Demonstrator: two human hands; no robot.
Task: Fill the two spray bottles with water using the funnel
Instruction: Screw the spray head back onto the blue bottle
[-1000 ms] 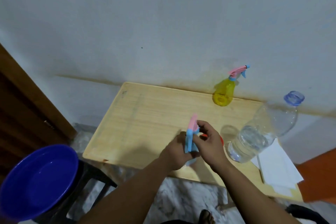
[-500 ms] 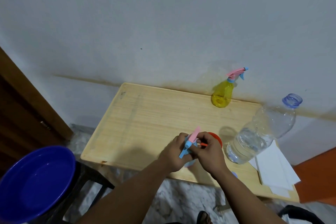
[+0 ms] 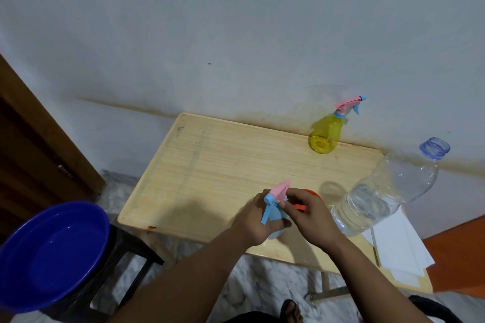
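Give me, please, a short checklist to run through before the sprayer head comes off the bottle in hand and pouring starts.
1. Bottle steadied: left hand grips the blue spray bottle: ok.
2. Sprayer head held: right hand pinches it: ok.
3. Head fully unscrewed: cannot tell.
4. Funnel within reach: orange funnel sits just behind the right hand: ok.
5. Water ready: clear water bottle stands uncapped, partly full: ok.
6. Yellow spray bottle opened: sprayer on: not ok.

A spray bottle stands at the table's back edge, water bottle rightward.
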